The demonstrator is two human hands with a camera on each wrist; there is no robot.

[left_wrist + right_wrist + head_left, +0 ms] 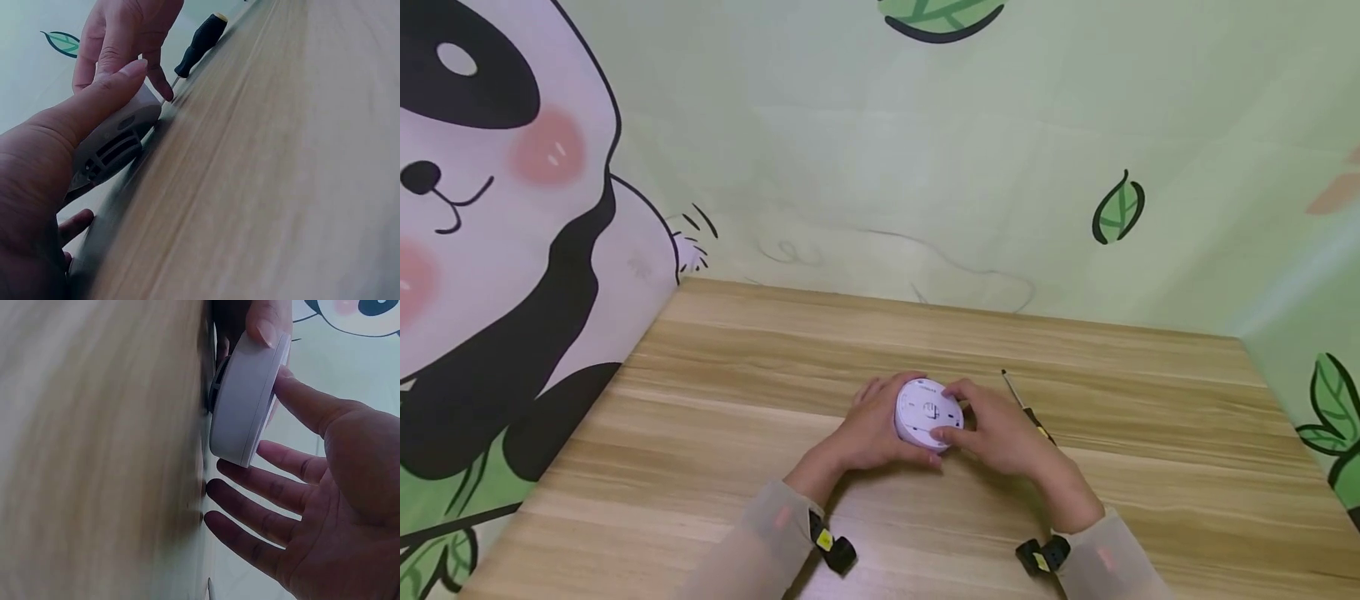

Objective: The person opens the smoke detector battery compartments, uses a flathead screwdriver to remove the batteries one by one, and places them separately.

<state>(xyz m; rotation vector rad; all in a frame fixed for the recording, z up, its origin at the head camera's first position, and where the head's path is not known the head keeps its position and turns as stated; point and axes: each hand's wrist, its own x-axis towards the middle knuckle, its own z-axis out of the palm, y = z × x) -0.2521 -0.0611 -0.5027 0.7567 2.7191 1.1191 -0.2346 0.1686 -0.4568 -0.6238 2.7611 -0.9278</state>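
Tabletop (737, 350) of striped wood fills the lower part of the head view, and a white round device (921, 410) sits just below and right of the frame's centre. The left hand (876, 433) is wrapped about the device's left side, hiding that rim, its thumb along the near edge. The right hand (1006, 429) rests thumb and forefinger on the printed face from the right. A screwdriver (1037, 423) lies right of it, tip toward the top of the frame, handle end close against the right forearm, the nearest loose item. Black wrist cameras (841, 555) sit by the sleeves (758, 537) at the bottom. A panda picture (587, 50) fills the left side, and leaves (1118, 212) dot the pale green wall (820, 167) behind.

In the left wrist view, the device is at the left of centre, dark slots in its side, the left thumb crossing in front and covering part of it. The right hand is at the top, with the screwdriver's dark, yellow-ended handle just right of it.

In the right wrist view, the device stands tilted in the upper middle. The left thumb presses its rim; the right hand's lower fingers are spread out, nearly straight.
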